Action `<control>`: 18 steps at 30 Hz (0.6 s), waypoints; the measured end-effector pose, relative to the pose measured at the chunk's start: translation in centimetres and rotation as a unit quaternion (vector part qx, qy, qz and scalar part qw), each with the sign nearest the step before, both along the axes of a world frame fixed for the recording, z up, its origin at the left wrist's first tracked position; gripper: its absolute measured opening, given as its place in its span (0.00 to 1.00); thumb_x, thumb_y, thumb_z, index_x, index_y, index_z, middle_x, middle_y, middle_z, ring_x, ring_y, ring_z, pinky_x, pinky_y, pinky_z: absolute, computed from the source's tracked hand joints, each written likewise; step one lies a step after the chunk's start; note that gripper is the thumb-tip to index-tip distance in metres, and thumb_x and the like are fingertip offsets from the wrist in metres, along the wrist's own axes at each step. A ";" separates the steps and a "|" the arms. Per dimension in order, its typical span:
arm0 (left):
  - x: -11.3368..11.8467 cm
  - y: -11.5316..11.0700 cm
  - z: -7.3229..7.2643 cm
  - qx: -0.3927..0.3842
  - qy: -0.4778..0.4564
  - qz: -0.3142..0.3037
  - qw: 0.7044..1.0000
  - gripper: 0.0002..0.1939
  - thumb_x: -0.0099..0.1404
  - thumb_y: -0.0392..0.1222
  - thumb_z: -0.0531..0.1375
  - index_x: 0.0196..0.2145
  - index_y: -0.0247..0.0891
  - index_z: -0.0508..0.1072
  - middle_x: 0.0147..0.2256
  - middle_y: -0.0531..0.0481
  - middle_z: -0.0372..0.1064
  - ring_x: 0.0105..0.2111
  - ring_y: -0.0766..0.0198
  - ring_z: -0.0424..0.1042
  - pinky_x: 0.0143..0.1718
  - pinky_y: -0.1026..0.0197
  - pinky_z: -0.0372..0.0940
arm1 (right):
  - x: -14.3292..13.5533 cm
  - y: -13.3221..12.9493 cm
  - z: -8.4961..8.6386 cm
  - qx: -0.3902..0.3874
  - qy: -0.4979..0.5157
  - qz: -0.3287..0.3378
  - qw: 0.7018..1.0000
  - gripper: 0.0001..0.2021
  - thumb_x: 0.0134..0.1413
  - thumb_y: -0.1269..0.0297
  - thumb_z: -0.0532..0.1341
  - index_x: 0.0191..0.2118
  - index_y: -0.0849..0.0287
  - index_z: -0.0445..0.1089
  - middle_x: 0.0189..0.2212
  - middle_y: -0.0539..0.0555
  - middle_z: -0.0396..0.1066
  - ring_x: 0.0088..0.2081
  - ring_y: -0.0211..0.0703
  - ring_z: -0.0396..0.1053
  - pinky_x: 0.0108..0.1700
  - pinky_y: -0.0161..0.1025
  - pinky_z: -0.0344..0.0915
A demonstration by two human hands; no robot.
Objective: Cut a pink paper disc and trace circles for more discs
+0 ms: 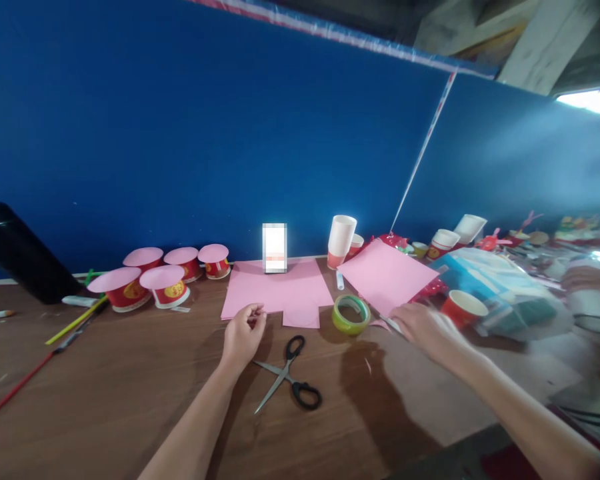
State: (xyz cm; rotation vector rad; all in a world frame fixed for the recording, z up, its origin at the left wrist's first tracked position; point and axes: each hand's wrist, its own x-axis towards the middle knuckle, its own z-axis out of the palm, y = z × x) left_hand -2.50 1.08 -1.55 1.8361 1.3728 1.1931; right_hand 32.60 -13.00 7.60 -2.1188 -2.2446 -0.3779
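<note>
My left hand (244, 333) rests by the front edge of a large pink paper sheet (300, 283), its fingers curled together. Whatever may be in them is hidden. My right hand (427, 328) is pinched around a slim pale pen-like stick (391, 323), blurred, beside another pink sheet (387, 270). Black-handled scissors (287, 375) lie spread on the table between my forearms. A green tape roll (351, 315) lies left of my right hand. A small pink paper piece (301, 315) overlaps the large sheet's front edge.
Several red cups with pink paper discs (165, 285) stand at left, near a black bottle (25, 253). Stacked paper cups (341, 241) stand at the back. A red cup (464, 309) and a plastic package (505, 293) are at right. Another person's hand (593, 280) shows at far right.
</note>
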 end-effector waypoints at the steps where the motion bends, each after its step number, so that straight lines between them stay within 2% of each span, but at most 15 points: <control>1: 0.0 0.0 0.0 0.001 0.001 0.001 1.000 0.17 0.57 0.47 0.55 0.41 0.36 0.71 0.35 0.46 0.72 0.32 0.62 0.72 0.35 0.60 0.67 | -1.7 0.4 0.1 0.007 0.018 0.025 0.999 0.10 0.57 0.70 0.51 0.38 0.55 0.69 0.33 0.52 0.71 0.36 0.42 0.68 0.31 0.33 0.59; 3: 0.0 0.0 0.1 0.002 0.003 0.004 1.000 0.17 0.57 0.47 0.55 0.41 0.36 0.71 0.35 0.46 0.72 0.32 0.62 0.72 0.36 0.60 0.67 | -4.9 1.6 0.2 0.006 0.046 0.083 0.996 0.11 0.56 0.73 0.51 0.40 0.56 0.69 0.35 0.53 0.71 0.37 0.40 0.67 0.33 0.33 0.59; 5: 0.0 -0.1 0.1 0.000 0.004 0.006 1.000 0.16 0.57 0.46 0.55 0.41 0.36 0.71 0.35 0.46 0.72 0.32 0.62 0.72 0.37 0.61 0.67 | -7.7 3.0 0.3 -0.009 0.038 0.135 0.990 0.09 0.54 0.74 0.53 0.36 0.58 0.69 0.32 0.53 0.70 0.36 0.41 0.66 0.34 0.34 0.59; 8: 0.0 -0.2 0.2 0.000 0.006 0.011 1.000 0.16 0.57 0.46 0.55 0.40 0.37 0.71 0.36 0.46 0.72 0.33 0.62 0.72 0.37 0.61 0.66 | -9.9 4.7 0.4 -0.006 0.023 0.161 0.987 0.08 0.55 0.73 0.53 0.33 0.59 0.69 0.30 0.54 0.70 0.36 0.42 0.65 0.36 0.35 0.59; 12: 0.0 -0.2 0.4 0.004 0.002 0.008 1.000 0.15 0.57 0.45 0.55 0.40 0.36 0.71 0.36 0.46 0.72 0.33 0.62 0.72 0.37 0.61 0.66 | -9.0 4.5 0.4 0.002 0.056 0.140 0.989 0.08 0.57 0.71 0.52 0.33 0.59 0.68 0.31 0.54 0.70 0.34 0.41 0.66 0.33 0.34 0.59; 15: 0.1 -0.3 0.5 0.008 0.005 0.003 1.000 0.15 0.58 0.45 0.54 0.40 0.37 0.71 0.36 0.46 0.72 0.33 0.62 0.72 0.38 0.61 0.66 | -7.2 2.0 -0.4 -0.007 0.107 0.131 0.986 0.08 0.58 0.69 0.51 0.36 0.56 0.67 0.32 0.52 0.70 0.35 0.40 0.67 0.36 0.35 0.60; 18: 0.2 -0.3 0.6 0.000 0.006 0.005 1.000 0.15 0.58 0.45 0.55 0.40 0.37 0.71 0.36 0.47 0.72 0.33 0.62 0.72 0.38 0.60 0.66 | -5.9 -0.8 -2.0 -0.022 0.124 0.095 0.987 0.04 0.54 0.64 0.57 0.35 0.54 0.67 0.35 0.52 0.70 0.38 0.45 0.67 0.36 0.39 0.62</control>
